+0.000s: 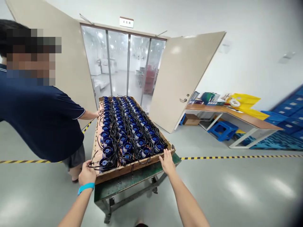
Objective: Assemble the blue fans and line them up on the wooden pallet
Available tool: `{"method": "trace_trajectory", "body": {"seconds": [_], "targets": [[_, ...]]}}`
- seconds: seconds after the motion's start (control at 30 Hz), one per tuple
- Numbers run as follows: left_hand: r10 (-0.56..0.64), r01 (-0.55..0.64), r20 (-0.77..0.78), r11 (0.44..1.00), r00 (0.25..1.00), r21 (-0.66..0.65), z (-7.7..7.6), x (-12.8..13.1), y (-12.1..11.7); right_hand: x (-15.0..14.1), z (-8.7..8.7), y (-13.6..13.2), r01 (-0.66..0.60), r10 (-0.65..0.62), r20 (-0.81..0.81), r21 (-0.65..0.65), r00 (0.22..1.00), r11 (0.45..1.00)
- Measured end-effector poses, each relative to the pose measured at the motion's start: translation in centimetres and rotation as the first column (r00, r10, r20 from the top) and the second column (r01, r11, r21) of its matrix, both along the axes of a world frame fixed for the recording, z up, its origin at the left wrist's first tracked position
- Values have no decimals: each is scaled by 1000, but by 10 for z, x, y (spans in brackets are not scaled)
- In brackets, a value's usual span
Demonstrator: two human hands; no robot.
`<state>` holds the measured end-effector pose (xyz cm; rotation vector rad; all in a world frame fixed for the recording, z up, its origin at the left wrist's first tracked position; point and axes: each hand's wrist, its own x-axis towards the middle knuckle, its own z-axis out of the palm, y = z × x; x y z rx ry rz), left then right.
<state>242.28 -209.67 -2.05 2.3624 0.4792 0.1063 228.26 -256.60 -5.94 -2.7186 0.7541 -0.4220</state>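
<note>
A long wooden tray lies on a green metal cart and holds several rows of small blue fans with tangled black cables. My left hand, with a blue wristband, is curled over the tray's near left corner. My right hand lies flat with fingers stretched on the tray's near right corner. A person in a dark blue shirt stands at the left and reaches a hand to the tray's far left side.
Open double doors lead to a plastic strip curtain straight ahead. Yellow-black floor tape crosses the grey floor. At right stand a wooden bench, a blue stool, and stacked blue crates.
</note>
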Motion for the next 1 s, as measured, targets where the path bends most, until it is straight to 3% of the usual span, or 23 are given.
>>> {"method": "trace_trajectory", "body": {"seconds": [0.13,0.27,0.5,0.7,0.83,1.0], "targets": [[7,-7,0,1000,1000,11,6,2,5,-2,3,6,5,-5,36,-20,999,1000],[-1,2,-34,1000,999,23,16,6,5,3,11,10,31,-30,-43,12,999,999],[-52,55,-153,998,987,17,47,16,23,14,19,18,8,-10,-53,-30,999,1000],[-28,30,-144,999,989,16,40,-1,32,1,8,14,-47,49,14,-79,999,996],[-24,26,-132,999,991,19,44,-12,33,-5,9,13,-76,83,84,-81,993,994],[-27,32,-115,999,993,41,48,-14,25,-6,13,8,-65,70,55,-86,996,994]]}}
